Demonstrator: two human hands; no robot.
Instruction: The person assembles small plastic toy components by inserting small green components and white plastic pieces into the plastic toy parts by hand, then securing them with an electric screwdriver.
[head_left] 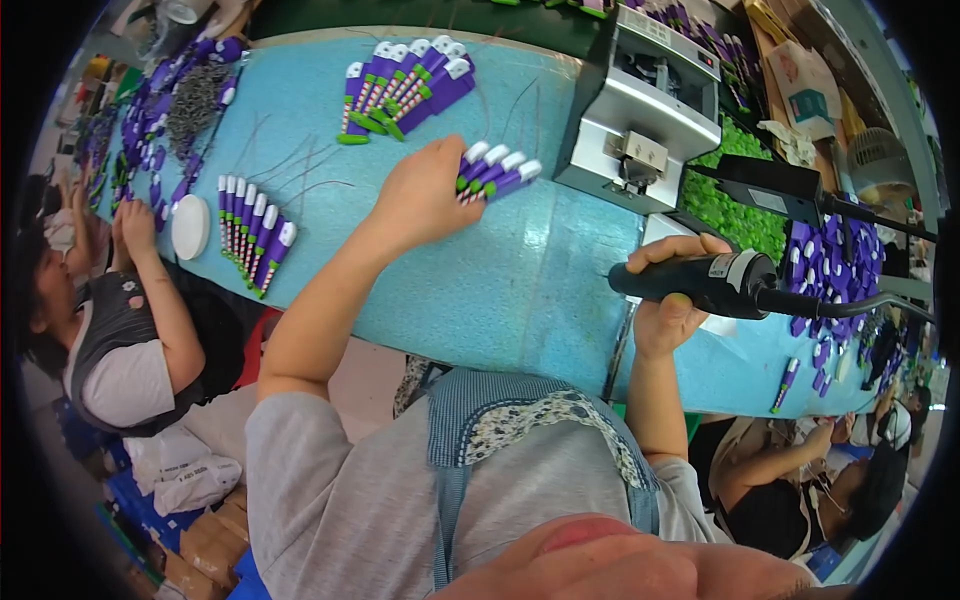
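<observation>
My left hand (425,192) is closed around several narrow purple plastic parts (508,176) with white tips, green bits and striped stems, fanned out side by side above the blue table mat (470,290). In my right hand (662,318), a black corded electric screwdriver (690,283) lies nearly level, its nose toward the left and its cable running off right. Fingers wrap it from above and below. Beyond my left hand lies a fanned group of similar purple parts (408,85). Another row of them (252,232) sits left of my forearm.
A silver box-shaped machine (630,135) stands at the back right, beside a pile of green pieces (735,185) and a black box (770,188). Purple parts (835,265) heap at far right. A white round lid (190,227) lies left. Co-workers (135,320) sit at both sides.
</observation>
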